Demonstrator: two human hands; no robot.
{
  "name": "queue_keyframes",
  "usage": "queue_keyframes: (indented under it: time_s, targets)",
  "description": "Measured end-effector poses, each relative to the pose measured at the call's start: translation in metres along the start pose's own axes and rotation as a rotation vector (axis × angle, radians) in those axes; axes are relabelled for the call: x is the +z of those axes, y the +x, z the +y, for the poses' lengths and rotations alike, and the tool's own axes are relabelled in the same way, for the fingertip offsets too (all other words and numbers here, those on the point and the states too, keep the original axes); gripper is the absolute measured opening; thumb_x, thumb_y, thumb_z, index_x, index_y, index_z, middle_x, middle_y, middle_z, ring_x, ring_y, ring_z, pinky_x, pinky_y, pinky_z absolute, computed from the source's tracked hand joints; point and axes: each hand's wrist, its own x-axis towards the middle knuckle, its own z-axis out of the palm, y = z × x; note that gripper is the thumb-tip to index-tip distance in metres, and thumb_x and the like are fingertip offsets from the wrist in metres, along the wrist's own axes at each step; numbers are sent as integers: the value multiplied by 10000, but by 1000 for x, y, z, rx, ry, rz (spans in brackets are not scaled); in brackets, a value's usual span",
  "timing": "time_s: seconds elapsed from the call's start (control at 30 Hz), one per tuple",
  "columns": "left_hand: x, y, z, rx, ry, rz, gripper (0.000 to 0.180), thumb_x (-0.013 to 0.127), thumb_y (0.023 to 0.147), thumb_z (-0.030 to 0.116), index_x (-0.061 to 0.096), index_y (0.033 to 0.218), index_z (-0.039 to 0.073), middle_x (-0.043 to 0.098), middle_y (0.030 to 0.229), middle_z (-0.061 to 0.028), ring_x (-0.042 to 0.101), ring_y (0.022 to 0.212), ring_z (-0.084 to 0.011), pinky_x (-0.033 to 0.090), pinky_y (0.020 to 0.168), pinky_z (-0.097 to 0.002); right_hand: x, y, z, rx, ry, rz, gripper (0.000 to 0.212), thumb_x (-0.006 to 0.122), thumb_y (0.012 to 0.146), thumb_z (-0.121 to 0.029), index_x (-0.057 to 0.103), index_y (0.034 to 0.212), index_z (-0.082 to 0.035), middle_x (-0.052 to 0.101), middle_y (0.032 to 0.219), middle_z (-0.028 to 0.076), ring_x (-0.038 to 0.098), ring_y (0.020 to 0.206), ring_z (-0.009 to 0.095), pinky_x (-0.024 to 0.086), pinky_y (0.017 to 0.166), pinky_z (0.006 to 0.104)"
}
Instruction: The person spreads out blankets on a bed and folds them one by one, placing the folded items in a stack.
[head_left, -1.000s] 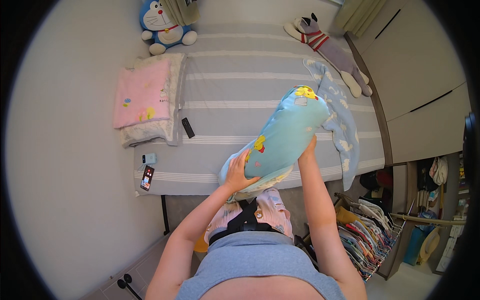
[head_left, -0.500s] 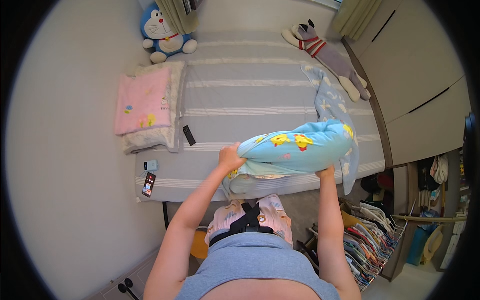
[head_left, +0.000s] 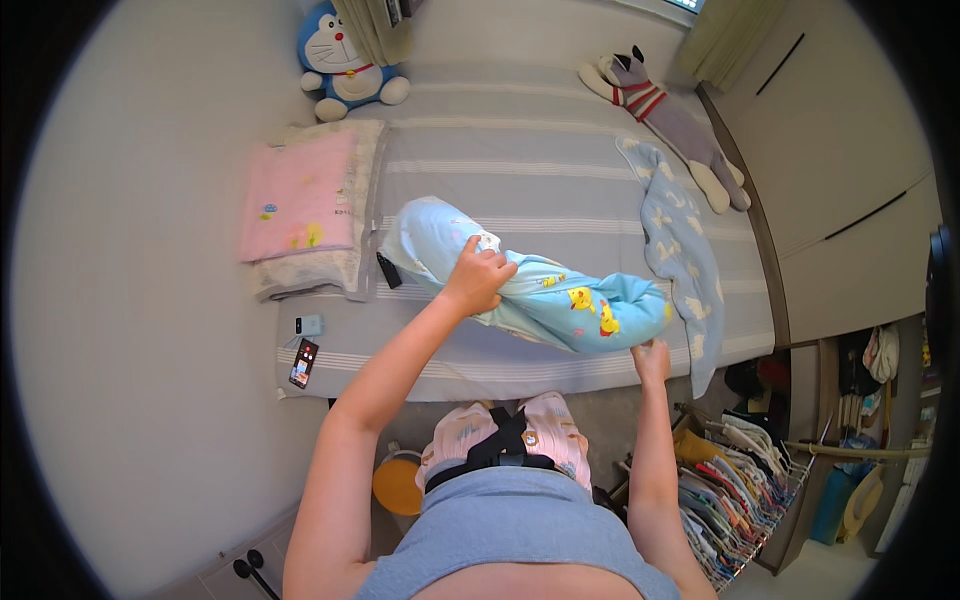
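A puffy light blue quilt (head_left: 560, 312), printed with yellow chicks, stretches between my hands above the near part of the bed. It is bunched and twisted, its left end bulging up and away from me. My left hand (head_left: 480, 278) grips it left of the middle, near a small white patch. At the lower right end, my right hand (head_left: 651, 360) pinches its edge. Past the quilt's right end, a pale blue blanket (head_left: 680, 240) with white shapes lies crumpled on the grey striped bed (head_left: 500, 150).
Left on the bed are a pillow (head_left: 368, 190) under a folded pink cloth (head_left: 300, 190), a black remote (head_left: 388, 270), a phone (head_left: 303, 363) and a small blue device (head_left: 309, 325). Plush toys (head_left: 350, 75) sit at the far corners. A clothes rack (head_left: 740, 490) stands at lower right.
My left hand has moved up and slightly right with the quilt. The quilt's left end has swung up and away, partly covering the remote. My right hand stays near its place.
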Motion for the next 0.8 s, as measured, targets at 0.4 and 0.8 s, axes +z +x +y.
queue_keyframes:
  time_s: [0.4,0.8]
  targets:
    - [-15,5,24,200,30,131,147,565,550,141,512,680,99,533,725,-2,529,797,-175,271,911,-486,21,-14,-204,-880,395,-501,753,691,552,-241,358,1203,-62,541,974,210,516,902,361,423,753,389]
    - [19,-78,-13,-1132,-686,159,829,713,579,324,303,1224,2,371,1187,-213,358,1115,-276,317,901,-353,70,-51,-189,-560,757,-335,517,612,617,-183,462,1083,-15,585,880,187,572,819,308,437,713,351]
